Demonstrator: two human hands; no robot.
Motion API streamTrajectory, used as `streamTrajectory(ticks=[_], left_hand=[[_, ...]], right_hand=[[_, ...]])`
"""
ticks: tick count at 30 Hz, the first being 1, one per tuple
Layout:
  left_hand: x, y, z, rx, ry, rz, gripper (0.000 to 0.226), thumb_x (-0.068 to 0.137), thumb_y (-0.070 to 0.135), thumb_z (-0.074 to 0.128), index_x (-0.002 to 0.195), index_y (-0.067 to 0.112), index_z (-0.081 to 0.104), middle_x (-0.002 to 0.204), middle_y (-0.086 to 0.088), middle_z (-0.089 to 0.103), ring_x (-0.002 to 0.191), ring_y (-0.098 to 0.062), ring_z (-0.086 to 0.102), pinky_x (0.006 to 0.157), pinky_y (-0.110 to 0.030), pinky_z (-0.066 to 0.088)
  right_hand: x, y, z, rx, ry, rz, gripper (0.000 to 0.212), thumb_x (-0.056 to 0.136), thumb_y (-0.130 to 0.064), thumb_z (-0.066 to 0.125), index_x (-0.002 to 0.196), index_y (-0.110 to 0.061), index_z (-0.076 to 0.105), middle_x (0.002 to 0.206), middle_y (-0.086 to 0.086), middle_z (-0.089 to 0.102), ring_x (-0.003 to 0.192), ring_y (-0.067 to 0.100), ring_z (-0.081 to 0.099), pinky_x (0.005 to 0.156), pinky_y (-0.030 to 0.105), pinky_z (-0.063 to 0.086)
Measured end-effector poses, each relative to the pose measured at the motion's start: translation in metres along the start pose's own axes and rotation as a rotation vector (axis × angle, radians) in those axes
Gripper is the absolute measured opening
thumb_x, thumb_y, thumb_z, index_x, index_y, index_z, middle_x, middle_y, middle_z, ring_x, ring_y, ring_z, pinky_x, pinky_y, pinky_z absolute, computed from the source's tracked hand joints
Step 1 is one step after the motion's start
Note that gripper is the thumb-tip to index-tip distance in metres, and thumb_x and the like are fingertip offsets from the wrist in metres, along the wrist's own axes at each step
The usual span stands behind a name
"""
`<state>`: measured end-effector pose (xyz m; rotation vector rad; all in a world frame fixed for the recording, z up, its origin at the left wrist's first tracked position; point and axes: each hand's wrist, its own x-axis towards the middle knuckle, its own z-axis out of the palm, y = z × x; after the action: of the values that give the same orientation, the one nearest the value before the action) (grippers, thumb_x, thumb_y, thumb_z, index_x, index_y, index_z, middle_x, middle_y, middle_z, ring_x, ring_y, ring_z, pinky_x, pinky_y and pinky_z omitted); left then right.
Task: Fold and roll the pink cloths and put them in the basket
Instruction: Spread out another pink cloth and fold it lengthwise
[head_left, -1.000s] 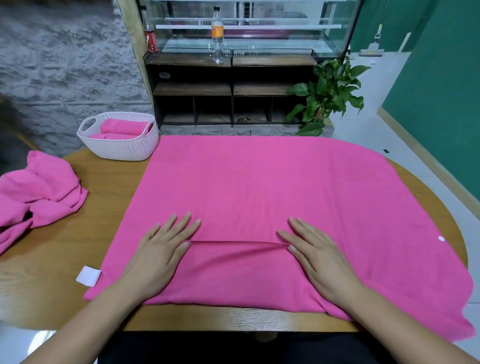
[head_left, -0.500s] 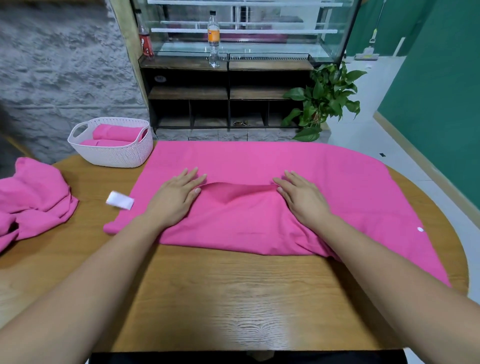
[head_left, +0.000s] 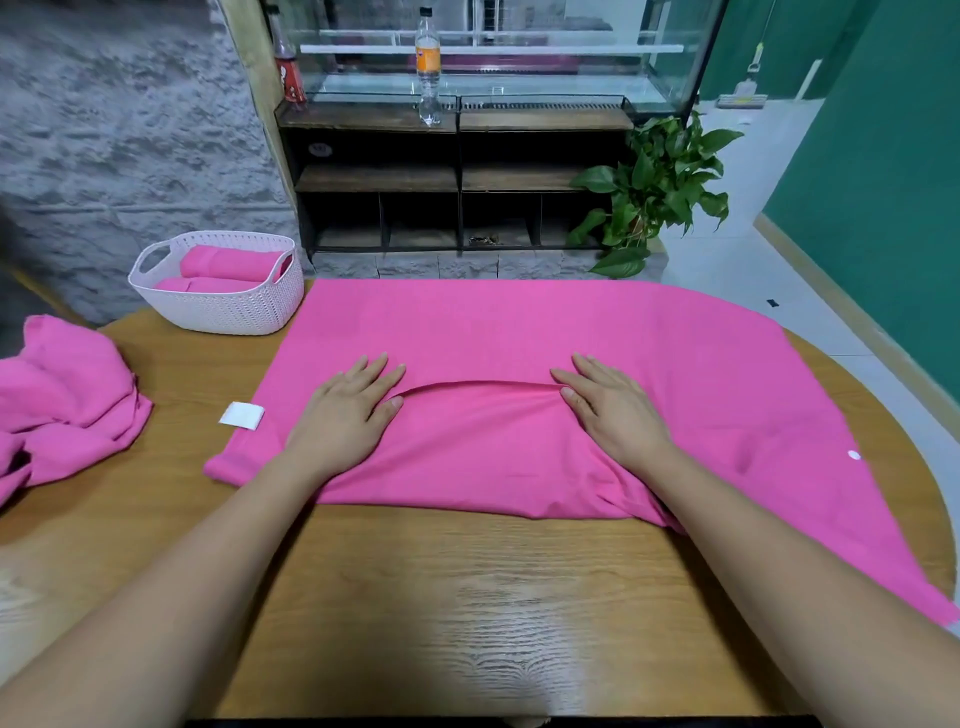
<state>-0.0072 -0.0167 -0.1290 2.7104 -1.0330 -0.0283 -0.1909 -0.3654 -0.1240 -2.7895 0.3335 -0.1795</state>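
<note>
A large pink cloth (head_left: 519, 332) lies spread over the far half of the wooden table (head_left: 467, 597). Its near edge is folded over away from me, and the flap's edge runs between my two thumbs. My left hand (head_left: 348, 410) and my right hand (head_left: 610, 410) lie flat on the flap with straight fingers, pressing it down. A white label (head_left: 241, 415) sticks out at the cloth's left corner. A white woven basket (head_left: 223, 306) at the far left holds two rolled pink cloths (head_left: 228, 262). Another pink cloth (head_left: 62, 400) lies crumpled at the left edge.
Bare wood lies between me and the folded cloth. The cloth's right side hangs over the table's rounded right edge. Beyond the table stand a dark shelf unit (head_left: 457, 176) with bottles on top and a green potted plant (head_left: 654, 192).
Both hands carried the cloth's near edge away from me, across the table, folding it over the rest. In the last half second they barely moved and the flap settled flatter.
</note>
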Motion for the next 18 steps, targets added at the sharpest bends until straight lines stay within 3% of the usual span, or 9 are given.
streamTrajectory(ticks=[5,14,18], left_hand=[[-0.049,0.009,0.003,0.004,0.01,0.006,0.067,0.103,0.067,0.012,0.164,0.044,0.024,0.173,0.015,0.013,0.162,-0.013,0.011,0.13,-0.043,0.018],[-0.138,0.021,0.003,-0.017,0.014,0.045,0.053,0.108,0.062,0.014,0.161,0.058,0.017,0.173,0.025,0.005,0.161,-0.005,0.0,0.13,-0.037,0.014],[-0.15,0.019,0.003,-0.075,0.007,0.055,0.052,0.108,0.062,0.015,0.159,0.059,0.022,0.172,0.027,0.009,0.16,-0.002,0.001,0.13,-0.038,0.015]], right_hand=[[-0.05,-0.006,0.008,-0.015,0.041,-0.02,0.053,0.112,-0.057,0.023,0.156,-0.04,0.046,0.17,-0.001,0.033,0.159,0.017,0.025,0.13,0.041,0.021],[-0.141,-0.034,0.012,-0.041,0.053,-0.037,0.051,0.112,-0.054,0.023,0.158,-0.044,0.041,0.172,-0.008,0.023,0.16,0.01,0.017,0.131,0.034,0.012],[-0.152,-0.034,0.015,0.009,0.069,-0.051,0.049,0.113,-0.052,0.024,0.157,-0.044,0.043,0.171,-0.009,0.027,0.16,0.008,0.018,0.13,0.041,0.022]])
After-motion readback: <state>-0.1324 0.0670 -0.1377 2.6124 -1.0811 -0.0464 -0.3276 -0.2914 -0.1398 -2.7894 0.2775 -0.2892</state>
